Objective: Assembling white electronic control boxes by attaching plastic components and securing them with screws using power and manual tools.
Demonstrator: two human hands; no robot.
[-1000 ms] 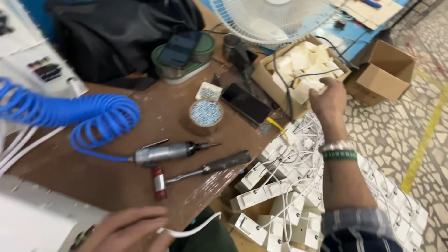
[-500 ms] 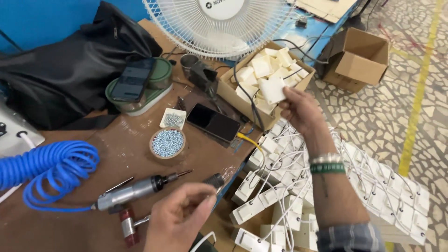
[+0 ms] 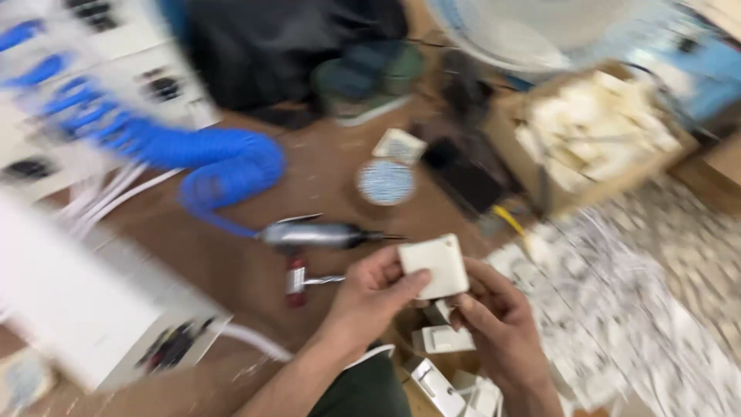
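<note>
Both hands meet low in the middle of the view around one white square plastic piece [image 3: 434, 265]. The left hand [image 3: 369, 297] curls its thumb and fingers onto the piece's left edge; the right hand [image 3: 494, 320] closes its fingers on the underside and right edge. The piece sits just above the table edge, in front of one silver air tool [image 3: 320, 234], which joins one blue coiled hose [image 3: 202, 161]. One red-handled tool [image 3: 297, 278] lies touching distance from the left hand. Farther back stand one round tin of small beads [image 3: 385, 182], one black phone [image 3: 468, 178] and one cardboard box of white parts [image 3: 594, 135]. Blur hides the count of parts.
</note>
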